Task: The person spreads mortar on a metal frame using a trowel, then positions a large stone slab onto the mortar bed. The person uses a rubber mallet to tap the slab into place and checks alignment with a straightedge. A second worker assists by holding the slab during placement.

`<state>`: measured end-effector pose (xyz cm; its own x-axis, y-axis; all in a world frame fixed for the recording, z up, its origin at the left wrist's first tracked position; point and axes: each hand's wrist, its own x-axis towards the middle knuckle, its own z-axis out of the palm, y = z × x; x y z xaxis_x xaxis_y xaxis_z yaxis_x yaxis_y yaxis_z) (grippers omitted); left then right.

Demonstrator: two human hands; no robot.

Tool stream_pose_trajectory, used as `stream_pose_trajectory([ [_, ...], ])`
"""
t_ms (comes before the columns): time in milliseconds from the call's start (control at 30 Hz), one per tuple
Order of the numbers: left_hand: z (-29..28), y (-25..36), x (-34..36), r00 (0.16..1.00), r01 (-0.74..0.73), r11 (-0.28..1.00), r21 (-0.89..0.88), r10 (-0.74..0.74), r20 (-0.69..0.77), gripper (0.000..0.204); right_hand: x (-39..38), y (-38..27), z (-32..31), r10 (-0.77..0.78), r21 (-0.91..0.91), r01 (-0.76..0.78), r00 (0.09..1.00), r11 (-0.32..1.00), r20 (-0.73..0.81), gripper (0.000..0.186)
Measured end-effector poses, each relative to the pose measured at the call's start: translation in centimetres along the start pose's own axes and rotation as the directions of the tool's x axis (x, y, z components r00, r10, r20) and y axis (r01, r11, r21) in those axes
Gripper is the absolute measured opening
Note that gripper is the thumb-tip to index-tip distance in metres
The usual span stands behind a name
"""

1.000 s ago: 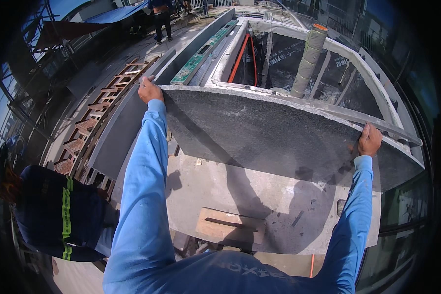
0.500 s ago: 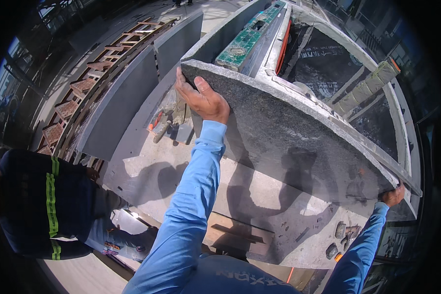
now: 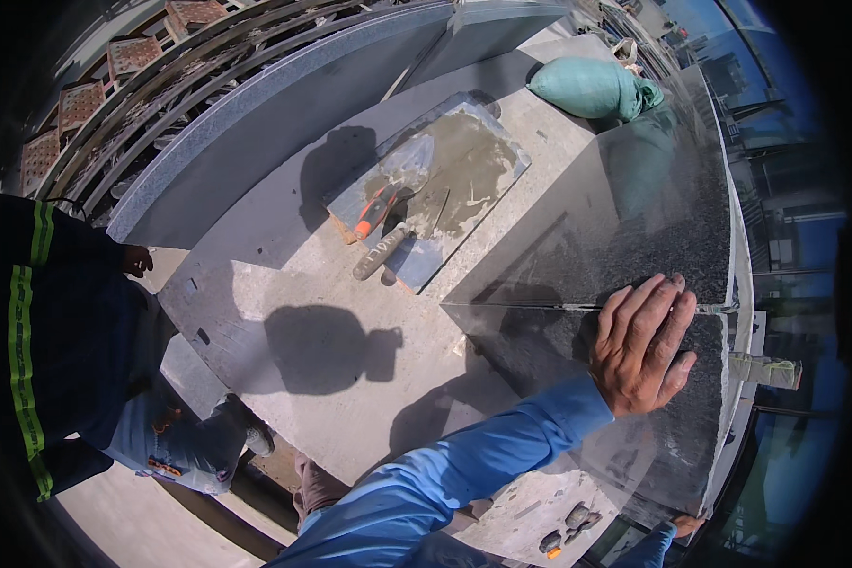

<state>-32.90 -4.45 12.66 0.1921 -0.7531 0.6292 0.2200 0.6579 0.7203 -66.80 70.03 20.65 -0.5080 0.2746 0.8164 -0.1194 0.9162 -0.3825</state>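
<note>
Head view: the left hand (image 3: 642, 346) is lying palm-flat, fingers extended, across the joint (image 3: 580, 306) between the near dark-grey polished stone slab (image 3: 672, 431) and a matching far dark-grey slab (image 3: 587, 227), both standing on edge. Beside the near slab's lower end, the right hand (image 3: 688, 525) is showing only partly; whether it is gripping cannot be told. Good handling is probably calling for level palm pressure, flush faces and fingertips clear of the gap.

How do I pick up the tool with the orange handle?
Probably by its orange handle, from above and near-left: it's slim and its end lies by the board's near-left edge, while the other end points toward wet-looking mortar.
</note>
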Motion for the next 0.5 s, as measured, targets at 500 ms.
stream_pose_trajectory([
  [500,1.1,0.7,-2.1,0.987,-0.094,0.993,0.074,0.083,0.138,0.068,-18.2,-12.8,-4.9,0.496,0.383,-0.608,0.792,0.696,0.356,0.064],
])
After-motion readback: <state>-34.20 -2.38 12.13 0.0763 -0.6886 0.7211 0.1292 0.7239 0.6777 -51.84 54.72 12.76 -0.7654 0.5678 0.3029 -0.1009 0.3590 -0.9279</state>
